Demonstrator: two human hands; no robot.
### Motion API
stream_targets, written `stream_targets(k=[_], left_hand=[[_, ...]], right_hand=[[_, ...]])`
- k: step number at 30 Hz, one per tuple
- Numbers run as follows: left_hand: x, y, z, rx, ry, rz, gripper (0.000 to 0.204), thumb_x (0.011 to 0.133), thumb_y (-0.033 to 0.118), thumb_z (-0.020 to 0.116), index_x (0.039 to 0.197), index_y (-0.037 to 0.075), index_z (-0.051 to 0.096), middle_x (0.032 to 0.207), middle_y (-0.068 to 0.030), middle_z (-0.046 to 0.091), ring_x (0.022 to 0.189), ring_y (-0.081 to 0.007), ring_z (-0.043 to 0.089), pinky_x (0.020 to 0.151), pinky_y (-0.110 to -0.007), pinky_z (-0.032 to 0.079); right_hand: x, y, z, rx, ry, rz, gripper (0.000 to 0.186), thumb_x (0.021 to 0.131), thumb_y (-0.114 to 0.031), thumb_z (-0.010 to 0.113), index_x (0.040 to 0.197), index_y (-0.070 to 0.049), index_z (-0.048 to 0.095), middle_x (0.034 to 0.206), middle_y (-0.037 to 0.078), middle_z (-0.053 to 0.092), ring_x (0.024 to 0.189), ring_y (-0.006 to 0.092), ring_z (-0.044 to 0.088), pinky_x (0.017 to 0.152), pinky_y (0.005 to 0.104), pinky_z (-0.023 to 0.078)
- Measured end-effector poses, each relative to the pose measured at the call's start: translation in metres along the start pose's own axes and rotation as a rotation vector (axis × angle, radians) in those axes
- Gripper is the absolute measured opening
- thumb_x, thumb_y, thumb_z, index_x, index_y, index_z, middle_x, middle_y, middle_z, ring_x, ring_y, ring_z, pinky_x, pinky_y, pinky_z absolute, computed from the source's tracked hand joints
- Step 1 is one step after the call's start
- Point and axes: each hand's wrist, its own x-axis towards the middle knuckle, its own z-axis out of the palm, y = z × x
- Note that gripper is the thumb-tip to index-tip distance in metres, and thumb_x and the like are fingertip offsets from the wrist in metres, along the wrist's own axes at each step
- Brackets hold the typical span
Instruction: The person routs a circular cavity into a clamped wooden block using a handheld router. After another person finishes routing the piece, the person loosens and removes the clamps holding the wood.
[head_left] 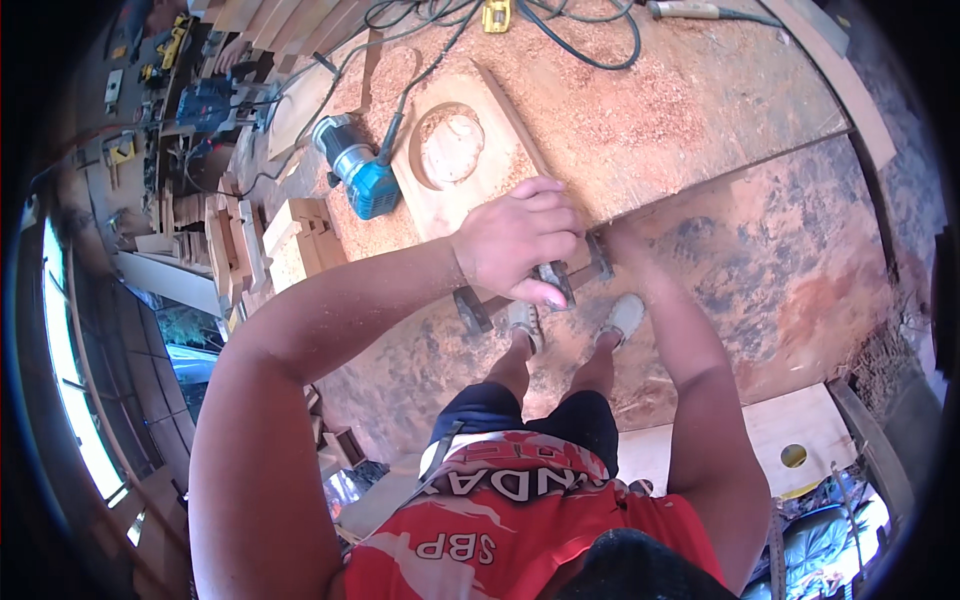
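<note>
A pale wooden board [495,120] with a round recess cut into it lies on the workbench, its near end toward me. My left hand [525,240] is over that near end, fingers curled closed around a dark metal bar [555,284] that looks like part of a clamp. My right hand [626,246] reaches in low beside the board's near right corner; it is blurred and its fingers are hidden. A second dark metal piece [471,310] juts from under the board's near left corner. Left of the board lies a blue corded trim router [365,180].
Wood shavings cover the workbench [740,110]. Black cables [590,62] and a yellow tool part [497,15] lie at the far side. Wooden blocks [300,240] are stacked at the left, with more power tools [205,102] beyond. My feet stand on a dusty floor [770,270].
</note>
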Motion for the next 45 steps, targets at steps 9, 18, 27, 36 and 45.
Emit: stream_targets(k=[9,18,27,36,45], left_hand=[[-0.004,0.004,-0.005,-0.031,0.015,0.033,0.069,0.068,0.073,0.061,0.09,0.007,0.061,0.106,-0.0103,0.059,0.105,-0.0288,0.054,0.103,-0.05,0.029],[-0.009,0.004,-0.002,0.008,0.062,0.027,0.068,0.065,0.071,0.062,0.083,0.005,0.065,0.105,-0.0086,0.059,0.105,-0.0268,0.053,0.105,-0.048,0.03],[-0.009,0.003,-0.003,0.013,0.03,0.025,0.069,0.064,0.072,0.061,0.083,0.006,0.065,0.104,-0.0085,0.059,0.105,-0.0265,0.053,0.105,-0.047,0.03],[-0.008,0.001,-0.001,0.018,0.039,0.035,0.068,0.062,0.072,0.062,0.08,0.007,0.064,0.105,-0.0075,0.059,0.104,-0.026,0.053,0.105,-0.047,0.029],[-0.008,0.002,-0.002,-0.016,0.081,0.042,0.068,0.062,0.071,0.063,0.083,0.007,0.064,0.103,-0.0076,0.058,0.102,-0.0268,0.054,0.104,-0.046,0.029]], right_hand=[[-0.002,-0.01,-0.004,0.07,-0.094,-0.039,0.031,0.08,-0.025,0.063,0.103,-0.005,0.066,0.097,0.02,0.067,0.094,0.0374,0.063,0.082,0.0444,0.05],[0.011,0.004,-0.027,0.012,-0.076,-0.049,0.03,0.08,-0.024,0.063,0.103,-0.005,0.066,0.097,0.02,0.067,0.095,0.0376,0.063,0.082,0.0445,0.05],[0.006,-0.012,-0.012,0.001,-0.122,-0.091,0.029,0.08,-0.023,0.062,0.103,-0.004,0.066,0.097,0.021,0.066,0.095,0.0378,0.063,0.082,0.0445,0.05],[0.007,-0.023,0.002,-0.015,-0.153,-0.114,0.028,0.081,-0.021,0.062,0.103,-0.004,0.066,0.097,0.022,0.066,0.095,0.038,0.063,0.082,0.0446,0.05],[0.003,-0.024,0.018,-0.013,-0.193,-0.12,0.027,0.081,-0.02,0.062,0.103,-0.004,0.066,0.097,0.023,0.066,0.096,0.0382,0.063,0.082,0.0446,0.05]])
